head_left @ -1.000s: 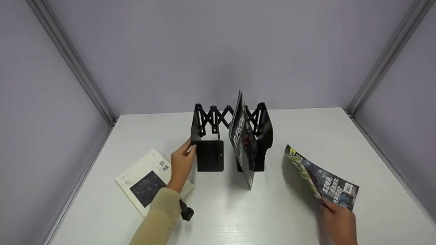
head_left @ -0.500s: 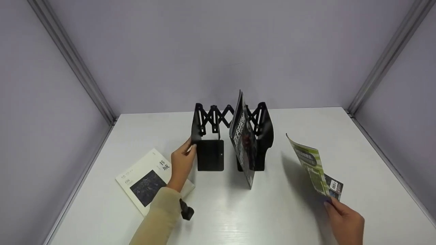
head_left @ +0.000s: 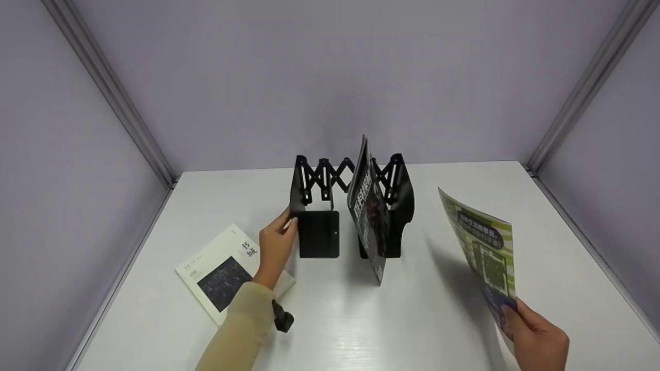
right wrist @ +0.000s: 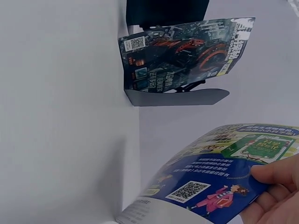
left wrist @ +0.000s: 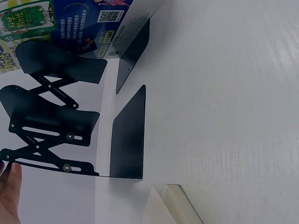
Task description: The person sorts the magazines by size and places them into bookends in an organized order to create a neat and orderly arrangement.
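A black expandable bookend [head_left: 318,234] with a scissor-lattice back stands on the table. My left hand [head_left: 276,247] pinches the outer edge of its left end panel; in the left wrist view only the thumb [left wrist: 13,184] and part of the hand show. My right hand [head_left: 539,335] pinches a green, yellow and blue magazine [head_left: 482,242] by its lower corner, thumb over the cover. That magazine is raised and slightly bent, to the right of the bookend. Inside the bookend a dark magazine [head_left: 368,221] leans upright near the right end panel [right wrist: 177,97], its front corner jutting forward.
At the left lies a cream-covered book [head_left: 219,270] with a dark square picture, partly hidden under my left forearm. The white table [head_left: 350,330] is walled in by pale panels at the back and sides.
My right hand has moved a little right and turned the magazine so its green side now faces up toward the head camera, hiding the dark side. My left hand has stayed in place.
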Demonstrator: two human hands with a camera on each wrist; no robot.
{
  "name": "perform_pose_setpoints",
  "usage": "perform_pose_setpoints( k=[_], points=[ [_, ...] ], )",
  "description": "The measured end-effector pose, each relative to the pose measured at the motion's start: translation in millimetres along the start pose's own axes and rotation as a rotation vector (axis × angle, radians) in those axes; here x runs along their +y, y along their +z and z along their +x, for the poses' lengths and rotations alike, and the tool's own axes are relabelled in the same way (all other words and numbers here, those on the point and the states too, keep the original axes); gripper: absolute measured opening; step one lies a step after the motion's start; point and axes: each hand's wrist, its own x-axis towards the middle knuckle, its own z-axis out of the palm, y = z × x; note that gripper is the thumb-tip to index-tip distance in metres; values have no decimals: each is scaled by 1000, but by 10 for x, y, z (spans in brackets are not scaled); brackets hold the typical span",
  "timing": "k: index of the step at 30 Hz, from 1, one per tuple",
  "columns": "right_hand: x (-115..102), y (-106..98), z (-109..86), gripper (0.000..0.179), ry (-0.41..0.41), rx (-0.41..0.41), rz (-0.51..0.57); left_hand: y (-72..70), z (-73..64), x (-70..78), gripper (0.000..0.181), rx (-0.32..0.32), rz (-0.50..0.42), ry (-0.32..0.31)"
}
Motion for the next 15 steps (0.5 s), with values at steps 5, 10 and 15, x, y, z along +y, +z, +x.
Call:
perform_pose_setpoints(
  k=[5, 10, 15],
  points=[
    [-62, -48, -13, 33, 4, 25, 34, 0, 2, 9, 37, -11, -12, -10],
    [-124, -76, -64, 30, -83, 66, 9, 0, 1, 16, 36, -9, -17, -10],
    [-152, -120, -107, 32, -67, 92, 58, 3, -4, 19, 36, -2, -10, 3]
  ],
)
